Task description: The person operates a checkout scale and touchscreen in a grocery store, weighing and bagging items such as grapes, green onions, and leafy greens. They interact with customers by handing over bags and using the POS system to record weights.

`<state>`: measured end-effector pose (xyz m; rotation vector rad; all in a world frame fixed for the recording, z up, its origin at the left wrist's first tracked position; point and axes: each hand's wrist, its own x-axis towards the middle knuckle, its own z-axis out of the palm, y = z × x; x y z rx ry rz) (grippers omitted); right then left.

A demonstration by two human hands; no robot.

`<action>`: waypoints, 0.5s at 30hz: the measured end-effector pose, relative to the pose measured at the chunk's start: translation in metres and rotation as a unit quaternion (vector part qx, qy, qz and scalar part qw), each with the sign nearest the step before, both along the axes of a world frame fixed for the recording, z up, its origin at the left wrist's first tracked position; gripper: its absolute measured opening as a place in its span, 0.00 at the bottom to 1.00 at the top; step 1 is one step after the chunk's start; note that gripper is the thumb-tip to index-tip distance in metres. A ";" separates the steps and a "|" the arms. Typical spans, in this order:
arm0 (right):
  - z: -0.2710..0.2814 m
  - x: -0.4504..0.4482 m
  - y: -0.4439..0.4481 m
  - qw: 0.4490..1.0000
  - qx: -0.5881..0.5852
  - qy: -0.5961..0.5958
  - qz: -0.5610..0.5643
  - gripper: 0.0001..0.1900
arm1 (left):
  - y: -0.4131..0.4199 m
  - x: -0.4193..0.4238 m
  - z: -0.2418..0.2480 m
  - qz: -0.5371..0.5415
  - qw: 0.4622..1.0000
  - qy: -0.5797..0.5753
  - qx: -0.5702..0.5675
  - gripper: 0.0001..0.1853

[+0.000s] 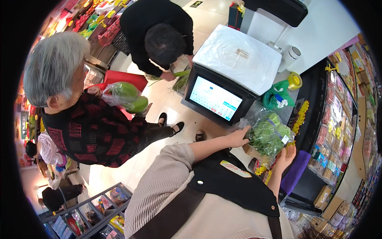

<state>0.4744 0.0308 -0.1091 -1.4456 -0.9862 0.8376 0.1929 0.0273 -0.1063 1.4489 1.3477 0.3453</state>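
A clear plastic bag of leafy greens (265, 136) with a small white label and purple bands is in front of me, right of the scale. At the bag's left edge is my left hand (237, 137), its fingertips against the plastic; whether they grip it is not plain. My right hand (287, 156) is beside the bag's lower right side, palm turned up and fingers apart. What supports the bag from beneath is hidden. Just beyond is a weighing scale with a lit touch screen (215, 98) and a plastic-wrapped weighing plate (238, 55).
A green plastic bag (277, 97), yellow tape roll (295, 81) and white bottle (289, 58) stand by the scale. One person holds bagged green produce (126, 95); another bends over long green stalks (180, 78). At right is a packaged-food display (328, 128); a divided rack (89, 213) is lower left.
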 end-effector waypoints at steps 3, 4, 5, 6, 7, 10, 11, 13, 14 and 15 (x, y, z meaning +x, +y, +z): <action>0.034 -0.008 0.012 0.997 0.050 -0.042 -0.028 0.22 | -0.027 -0.027 0.014 0.013 0.997 -0.072 -0.020 0.30; 0.052 -0.019 0.017 0.997 0.063 -0.051 -0.015 0.22 | -0.037 -0.034 0.014 0.016 0.997 -0.074 -0.019 0.27; 0.066 -0.028 0.021 0.995 0.076 -0.060 -0.005 0.21 | -0.045 -0.040 0.011 0.017 0.997 -0.075 -0.017 0.25; 0.076 -0.036 0.025 0.995 0.087 -0.055 0.008 0.21 | -0.053 -0.044 0.010 0.017 0.997 -0.077 -0.016 0.23; 0.085 -0.043 0.031 0.994 0.098 -0.050 0.019 0.20 | -0.060 -0.046 0.013 0.038 0.996 -0.080 -0.015 0.21; 0.093 -0.065 0.042 0.989 0.129 -0.030 0.068 0.18 | -0.068 -0.048 0.027 0.077 0.992 -0.098 -0.030 0.18; 0.095 -0.073 0.044 0.986 0.139 -0.024 0.084 0.18 | -0.069 -0.050 0.026 0.096 0.990 -0.102 -0.031 0.18; 0.096 -0.090 0.048 0.986 0.134 0.006 0.102 0.17 | -0.070 -0.050 0.025 0.122 0.986 -0.114 -0.030 0.18; 0.094 -0.098 0.048 0.984 0.134 0.020 0.117 0.17 | -0.071 -0.053 0.026 0.125 0.986 -0.109 -0.022 0.18; 0.095 -0.104 0.047 0.982 0.134 0.036 0.130 0.17 | -0.071 -0.054 0.027 0.124 0.987 -0.101 -0.023 0.18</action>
